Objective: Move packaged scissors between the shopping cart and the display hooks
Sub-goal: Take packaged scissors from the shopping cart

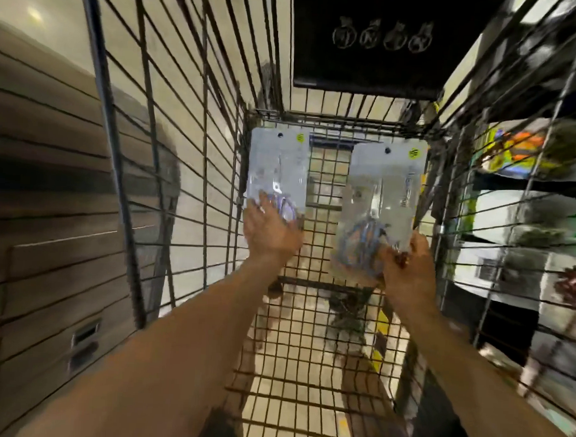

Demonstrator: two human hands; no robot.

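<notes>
Two scissor packs, one (277, 171) grasped at its lower end by the left hand (270, 232) and one (381, 202) by the right hand (406, 266), are held inside the cart (171, 147) (apparently mid-transfer); hooks, unseen, must be found next.

Both bare forearms extended forward, left hand (273, 231) and right hand (406, 273) raised, fingers gripping.
</notes>
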